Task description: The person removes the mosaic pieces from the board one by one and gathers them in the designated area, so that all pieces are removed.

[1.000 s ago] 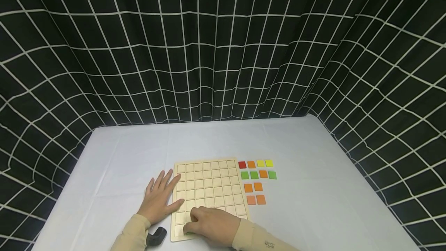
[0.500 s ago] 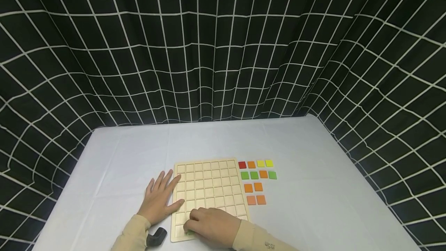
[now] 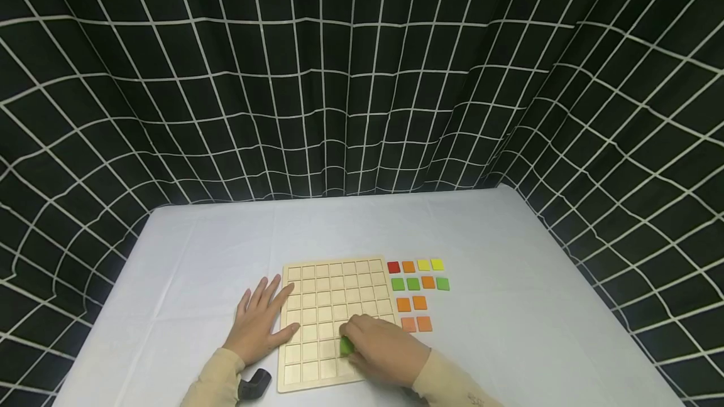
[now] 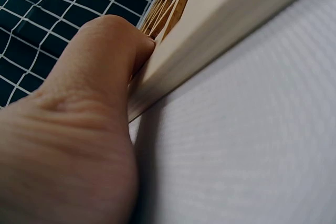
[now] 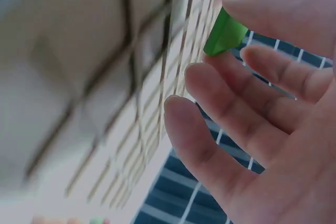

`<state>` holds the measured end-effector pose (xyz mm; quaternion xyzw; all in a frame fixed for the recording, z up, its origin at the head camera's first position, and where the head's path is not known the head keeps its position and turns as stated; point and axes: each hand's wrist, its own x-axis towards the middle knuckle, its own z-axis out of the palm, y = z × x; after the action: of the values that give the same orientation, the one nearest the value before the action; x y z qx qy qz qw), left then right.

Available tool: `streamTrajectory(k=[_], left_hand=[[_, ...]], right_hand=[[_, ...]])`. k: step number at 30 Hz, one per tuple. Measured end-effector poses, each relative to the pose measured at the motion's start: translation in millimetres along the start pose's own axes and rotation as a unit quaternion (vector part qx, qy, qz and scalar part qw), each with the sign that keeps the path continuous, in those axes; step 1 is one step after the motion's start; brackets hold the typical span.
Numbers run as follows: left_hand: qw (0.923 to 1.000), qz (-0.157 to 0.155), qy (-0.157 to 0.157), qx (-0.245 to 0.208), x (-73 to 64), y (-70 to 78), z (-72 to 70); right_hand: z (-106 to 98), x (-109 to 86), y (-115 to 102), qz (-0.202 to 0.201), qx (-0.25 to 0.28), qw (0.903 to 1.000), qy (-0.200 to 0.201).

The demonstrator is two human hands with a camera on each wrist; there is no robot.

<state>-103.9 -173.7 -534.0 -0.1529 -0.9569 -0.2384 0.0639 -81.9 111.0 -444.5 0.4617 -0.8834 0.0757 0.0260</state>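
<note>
A light wooden board (image 3: 330, 297) with a grid of square recesses lies on the table. My right hand (image 3: 387, 349) is over its lower right part and pinches a green square tile (image 3: 347, 347) between thumb and finger. In the right wrist view the green tile (image 5: 226, 32) stands tilted, with the other fingers spread below it, close to the grid. My left hand (image 3: 259, 320) lies flat at the board's left side, fingers spread, with index fingertip and thumb on its edge. In the left wrist view the thumb (image 4: 105, 51) presses against the board's rim (image 4: 210, 30).
Right of the board lie loose square tiles in rows: a red tile (image 3: 393, 267), yellow tiles (image 3: 430, 265), green tiles (image 3: 405, 284) and several orange tiles (image 3: 411, 303). A black curved object (image 3: 256, 384) sits by the left wrist. A dark gridded curtain (image 3: 339, 80) surrounds the white table (image 3: 509, 306).
My right hand has lifted the green tile from the board's lower left and moved it right and slightly away from me. The left hand has stayed in place.
</note>
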Motion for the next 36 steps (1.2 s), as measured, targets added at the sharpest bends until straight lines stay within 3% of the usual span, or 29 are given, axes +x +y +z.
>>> streamTrajectory(k=[4, 8, 19, 25, 36], left_hand=[[1.0, 0.0, -0.002, 0.001, -0.5, 2.6, -1.1], [1.0, 0.002, 0.002, -0.003, -1.0, 4.8, -3.5], [0.9999, 0.004, 0.008, -0.005, -0.4, 6.7, -5.8], [0.9999, -0.003, -0.008, -0.005, -0.6, 5.9, -6.2], [1.0, -0.003, -0.004, 0.002, -0.4, 1.5, -1.9]], right_hand=[[-8.8, -17.9, 22.2, 0.04, 0.021, 0.9988, 0.015], [-12.5, -33.2, 46.3, 0.073, 0.008, 0.9969, 0.03], [-9.6, -66.4, 96.7, 0.186, -0.017, 0.9822, 0.013], [-4.4, -73.2, 109.3, 0.241, -0.028, 0.97, -0.013], [-5.5, -74.8, 113.7, 0.273, 0.004, 0.9618, -0.021]])
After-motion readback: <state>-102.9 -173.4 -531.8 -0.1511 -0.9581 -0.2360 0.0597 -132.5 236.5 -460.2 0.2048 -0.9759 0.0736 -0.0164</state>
